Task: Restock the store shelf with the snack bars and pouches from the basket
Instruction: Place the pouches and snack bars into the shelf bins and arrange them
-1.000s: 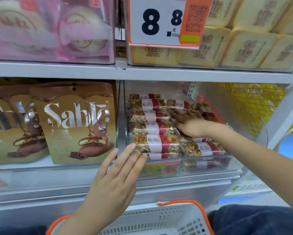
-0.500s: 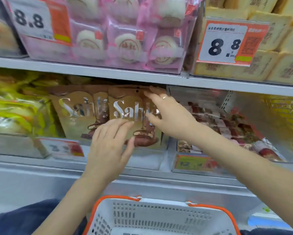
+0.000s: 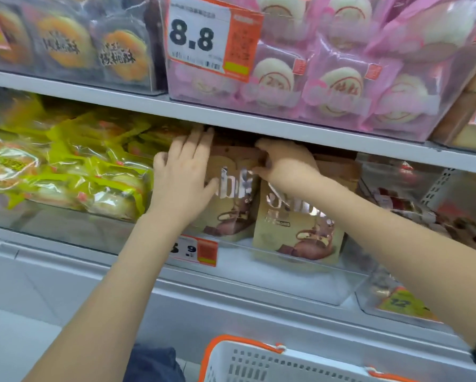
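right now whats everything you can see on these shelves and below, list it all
gold pouches: at least two, gold with brown cartoon figure, middle shelf, upright
yellow-wrapped snacks: a pile, yellow and clear, middle shelf left
snack bars: several, red and white wrappers, blurred, middle shelf right
pink-wrapped cakes: many, pink, top shelf right
orange pastries: several, clear packs, top shelf left
price tag 8.8: one, white and orange, top shelf
basket: one, white with orange rim, bottom
left hand: flat against the left pouch
right hand: gripping a pouch top

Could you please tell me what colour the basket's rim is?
Orange, on a white basket, seen in the head view.
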Available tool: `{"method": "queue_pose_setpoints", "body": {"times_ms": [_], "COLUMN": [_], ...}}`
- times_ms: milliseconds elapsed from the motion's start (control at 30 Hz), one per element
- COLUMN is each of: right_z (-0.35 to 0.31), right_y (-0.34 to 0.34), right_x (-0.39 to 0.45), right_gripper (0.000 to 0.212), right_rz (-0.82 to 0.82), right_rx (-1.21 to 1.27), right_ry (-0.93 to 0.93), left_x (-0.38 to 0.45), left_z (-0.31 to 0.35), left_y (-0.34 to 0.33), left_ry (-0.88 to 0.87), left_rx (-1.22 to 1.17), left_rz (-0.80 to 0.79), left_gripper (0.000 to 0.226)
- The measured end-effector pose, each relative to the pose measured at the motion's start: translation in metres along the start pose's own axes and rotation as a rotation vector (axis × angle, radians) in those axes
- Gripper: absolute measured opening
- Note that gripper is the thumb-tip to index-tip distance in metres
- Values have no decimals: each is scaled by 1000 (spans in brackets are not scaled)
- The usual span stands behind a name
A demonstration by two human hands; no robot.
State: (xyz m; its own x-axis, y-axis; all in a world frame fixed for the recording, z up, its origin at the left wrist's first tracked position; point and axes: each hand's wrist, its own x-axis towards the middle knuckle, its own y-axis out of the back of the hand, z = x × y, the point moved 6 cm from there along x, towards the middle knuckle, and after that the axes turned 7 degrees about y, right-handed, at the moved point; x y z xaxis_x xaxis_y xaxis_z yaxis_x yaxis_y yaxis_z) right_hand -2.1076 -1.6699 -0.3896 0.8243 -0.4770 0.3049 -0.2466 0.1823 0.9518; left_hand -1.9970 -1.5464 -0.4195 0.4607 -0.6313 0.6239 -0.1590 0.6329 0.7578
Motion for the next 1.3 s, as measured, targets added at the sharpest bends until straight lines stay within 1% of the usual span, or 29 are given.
{"method": "queue_pose_setpoints", "body": {"times_ms": [67, 100, 133, 200, 233, 267, 400, 433, 500, 533, 567, 600, 667, 700, 733, 800, 833, 867, 933, 967, 1000, 1067, 1100, 1167, 1200, 1233, 1267, 1300], "right_z": [-12, -19, -27, -43, -47, -47, -47, -44, -35, -27, -21, -16, -12, -12, -12, -10, -9, -7, -5, -6, -7, -4, -1, 7, 12, 18, 23, 29], "right_y": [9, 14, 18, 21, 24, 26, 35, 35, 36, 37, 39, 39, 36, 31, 25, 17, 16, 16, 16, 15, 15, 14, 13, 7, 2, -3, -8, -12], "right_x": [-20, -32, -44, -62, -66, -68, -68, -68, -66, -65, -63, -62, -66, -71, -77, -89, -93, -96, -98, -100, -100, -96, -95, -88, -82, -74, -65, -52], "right_gripper": [26, 19, 16, 18, 22, 26, 42, 49, 69, 77, 81, 82, 84, 86, 88, 87, 87, 86, 79, 74, 73, 77, 71, 48, 42, 46, 56, 65], "right_rz": [26, 48, 63, 42, 12, -24, -215, -279, -390, -409, -409, -400, -409, -437, -476, -534, -557, -580, -656, -720, -778, -857, -889, -905, -875, -816, -720, -603], "right_rx": [26, -6, -59, -134, -134, -109, 34, 71, 216, 303, 347, 332, 164, 101, 73, 115, 152, 181, 253, 316, 401, 576, 622, 647, 664, 680, 647, 541], "right_ry": [86, 153, 225, 325, 334, 324, 296, 282, 207, 148, 96, 65, 59, 72, 83, 91, 101, 110, 125, 118, 106, 55, 26, -29, -75, -124, -167, -190], "left_x": [-4, -6, -9, -16, -20, -24, -42, -45, -50, -53, -58, -64, -79, -84, -87, -82, -76, -70, -60, -57, -56, -55, -58, -68, -73, -78, -80, -80], "left_z": [2, 5, 6, 4, 3, 1, 4, 6, 6, 5, 5, 5, 10, 15, 22, 33, 37, 41, 50, 55, 63, 77, 80, 80, 80, 81, 81, 81], "left_y": [11, 17, 20, 28, 32, 34, 39, 42, 47, 48, 48, 47, 43, 41, 38, 39, 42, 44, 38, 34, 29, 19, 10, -8, -14, -16, -18, -17], "left_ry": [-72, -118, -156, -186, -186, -183, -158, -142, -92, -61, -13, 47, 164, 185, 166, 78, 38, 1, -45, -73, -119, -199, -191, -120, -91, -74, -61, -51], "left_rx": [29, 48, 56, 37, 39, 50, 66, 74, 90, 80, 47, -6, -116, -132, -110, 5, 68, 121, 161, 147, 147, 133, 119, 79, 69, 63, 53, 38], "left_rz": [34, 42, 45, 53, 48, 35, -53, -47, 2, 31, 46, 54, 58, 49, 44, 37, 1, -85, -311, -407, -471, -524, -581, -740, -793, -818, -815, -795], "left_gripper": [81, 76, 65, 28, 15, 10, 14, 15, 15, 15, 15, 15, 19, 18, 13, 6, 9, 20, 57, 70, 76, 73, 71, 73, 74, 72, 69, 65]}}
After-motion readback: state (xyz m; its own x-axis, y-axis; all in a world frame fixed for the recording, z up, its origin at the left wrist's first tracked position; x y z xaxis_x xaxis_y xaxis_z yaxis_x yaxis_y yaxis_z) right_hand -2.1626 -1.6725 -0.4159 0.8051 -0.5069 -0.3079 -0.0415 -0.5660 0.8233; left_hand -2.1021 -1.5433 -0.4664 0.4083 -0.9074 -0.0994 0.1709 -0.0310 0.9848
